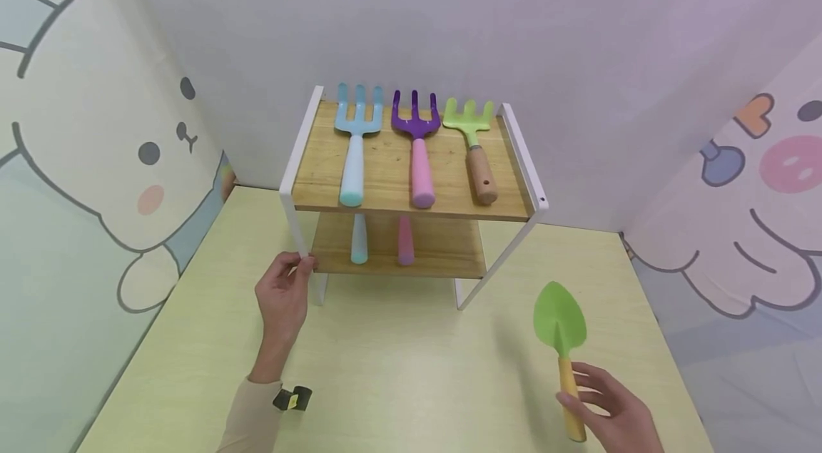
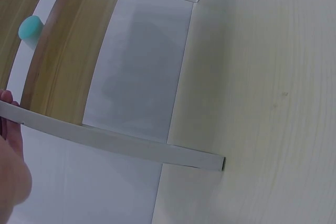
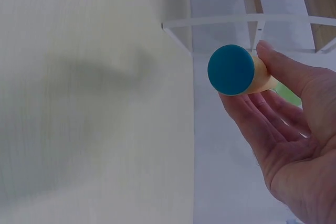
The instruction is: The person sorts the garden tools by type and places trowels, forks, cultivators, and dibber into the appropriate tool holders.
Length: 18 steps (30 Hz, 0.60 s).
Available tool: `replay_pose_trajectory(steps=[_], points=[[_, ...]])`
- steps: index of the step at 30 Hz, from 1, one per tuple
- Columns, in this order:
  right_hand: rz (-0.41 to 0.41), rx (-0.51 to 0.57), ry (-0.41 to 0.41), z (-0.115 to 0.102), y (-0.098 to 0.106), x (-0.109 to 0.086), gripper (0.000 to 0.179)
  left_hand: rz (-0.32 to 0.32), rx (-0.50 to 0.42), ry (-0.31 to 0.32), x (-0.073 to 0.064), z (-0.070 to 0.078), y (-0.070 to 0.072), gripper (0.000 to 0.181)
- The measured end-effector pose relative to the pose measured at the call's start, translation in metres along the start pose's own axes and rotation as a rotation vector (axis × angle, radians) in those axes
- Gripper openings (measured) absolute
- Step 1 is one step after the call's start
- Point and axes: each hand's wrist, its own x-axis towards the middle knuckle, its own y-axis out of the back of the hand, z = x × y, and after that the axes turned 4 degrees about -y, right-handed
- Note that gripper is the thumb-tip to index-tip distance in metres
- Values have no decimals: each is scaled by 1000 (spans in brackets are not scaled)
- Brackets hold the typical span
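My right hand (image 1: 613, 406) holds a hand trowel by its yellow handle (image 1: 569, 396), between thumb and fingers. The trowel's green blade (image 1: 560, 317) points away from me, above the table to the right of a two-tier rack. In the right wrist view, the handle's round blue end (image 3: 231, 70) faces the camera. At the rack's front left, my left hand (image 1: 285, 296) grips the white post (image 2: 105, 137) beside the lower shelf (image 1: 443, 246). On the upper shelf (image 1: 385, 171) lie a light blue hand fork (image 1: 353, 160), a purple one with a pink handle (image 1: 420, 168) and a green one with a brown handle (image 1: 480, 171).
A light blue handle (image 1: 359, 242) and a pink handle (image 1: 406, 242) show on the lower shelf, their heads hidden by the upper one. White side rails (image 1: 523, 157) edge the rack. Cloth with cartoon figures (image 1: 115, 118) hangs around the pale wooden table (image 1: 398, 367).
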Motion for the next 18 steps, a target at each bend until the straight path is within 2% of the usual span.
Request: replay_pose_trajectory(steps=[10, 18], points=[[1, -7, 34, -19, -13, -9, 45, -3, -24, -11, 0, 1, -2, 12], [-30, -17, 90, -36, -22, -13, 44, 0, 8, -10, 0, 0, 0, 8]])
